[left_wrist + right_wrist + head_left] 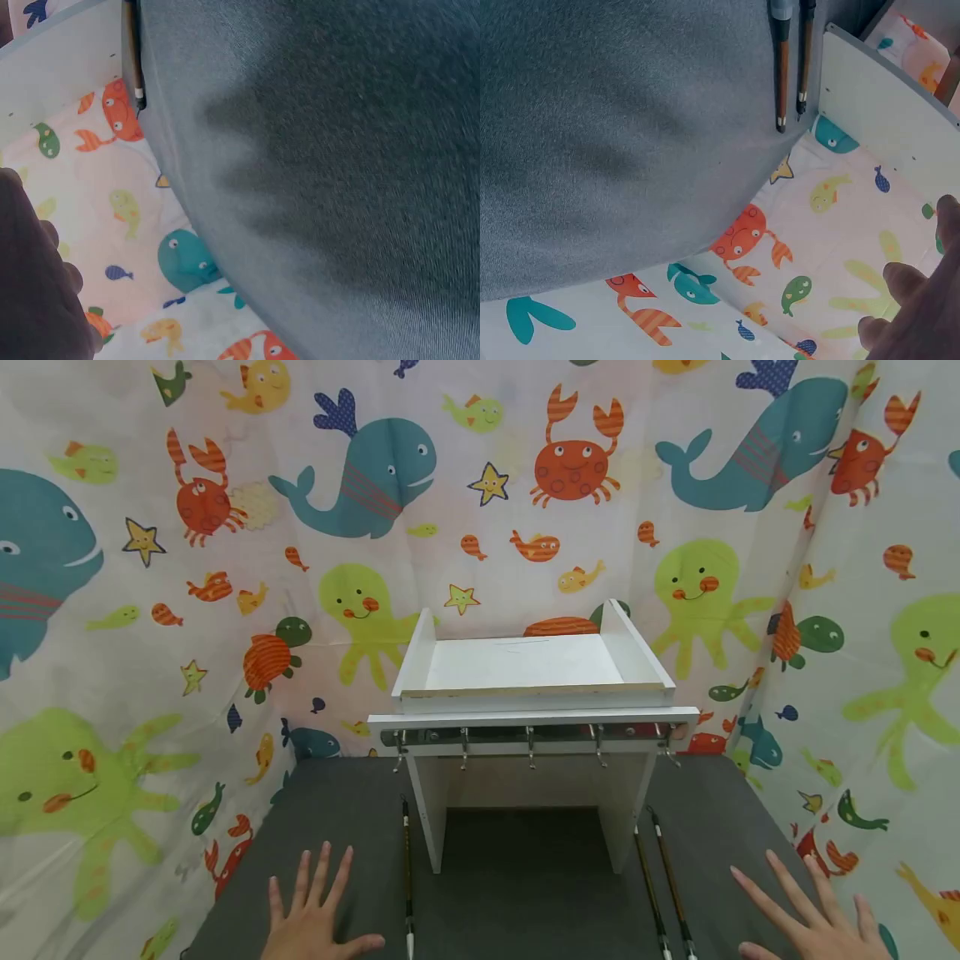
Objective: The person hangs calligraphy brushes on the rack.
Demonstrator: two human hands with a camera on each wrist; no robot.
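Observation:
My left hand [311,914] is spread over the dark cloth at the lower left of the head view, holding nothing. One writing brush [408,877] with a white tip lies to its right, beside the rack's left leg. At the lower right, my right hand [821,918] also has its fingers spread and holds nothing. Two more brushes, a thinner one [651,893] and another [672,893], lie left of it. A white rack [532,702] with a metal hook strip [495,735] stands between the hands; its several hooks hang bare.
Dark grey cloth [525,893] covers the table. A curtain [480,552] printed with sea animals encloses the back and both sides. The rack's upper part is a shallow open tray [525,662], and its two legs leave a gap beneath.

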